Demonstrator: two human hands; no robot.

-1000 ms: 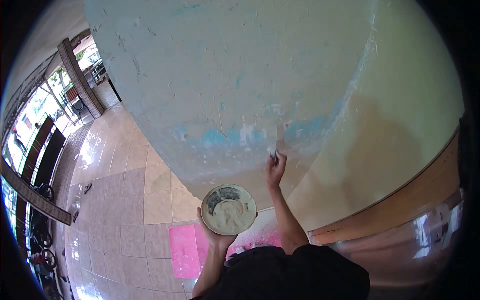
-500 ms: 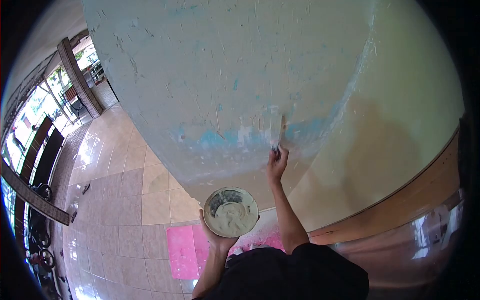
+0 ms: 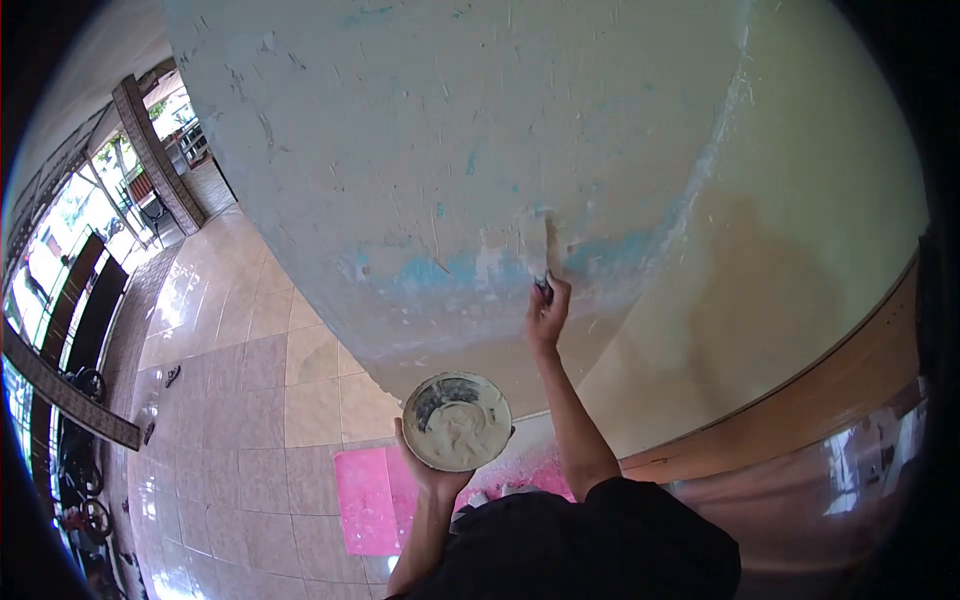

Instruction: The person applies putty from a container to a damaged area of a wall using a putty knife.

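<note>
A putty knife (image 3: 548, 250) is pressed flat against the wall (image 3: 450, 130), its blade lying over the patchy blue band where old paint shows through the pale filler. It is gripped by the handle in the right hand (image 3: 546, 315), which is closed around it just below the blade, at about 6 o'clock from it. The step in hand appears to be the spreading of filler over that scraped band. At roughly 7 o'clock from the knife, well below it, a round dish (image 3: 457, 421) smeared with grey-white filler is cupped from beneath by the left hand (image 3: 432, 470), the fingers curled under its rim. The two hands are kept well apart.

Beyond these, a pink sheet (image 3: 368, 500) is spread on the tiled floor (image 3: 250, 400) at 8 o'clock, and a wooden frame (image 3: 800, 400) runs at 4 o'clock.

The next stroke would probably call for even pressure with the blade held at a shallow angle, and a fresh load from the dish once the blade runs dry.
</note>
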